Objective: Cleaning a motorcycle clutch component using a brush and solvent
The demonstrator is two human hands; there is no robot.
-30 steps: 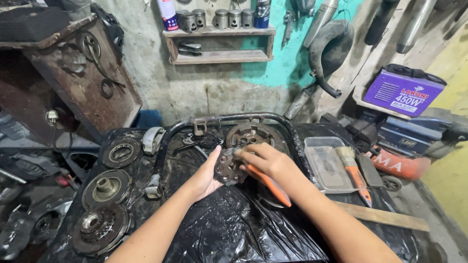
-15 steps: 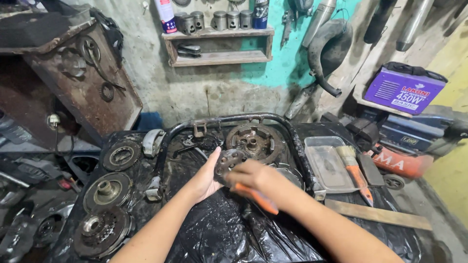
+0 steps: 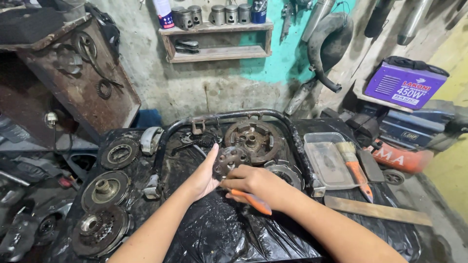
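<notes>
At nine o'clock, three greasy round metal clutch drums (image 3: 105,187) are lying on black plastic sheeting (image 3: 214,234). At centre, left hand (image 3: 204,176), fingers open, is steadying a small perforated grey metal disc (image 3: 229,159), now turned upright versus a second ago. Right hand (image 3: 253,184), closed around an orange-handled tool (image 3: 251,200), is working its rim. At two o'clock, a purple rectangular box (image 3: 404,84) with white lettering is sitting.
</notes>
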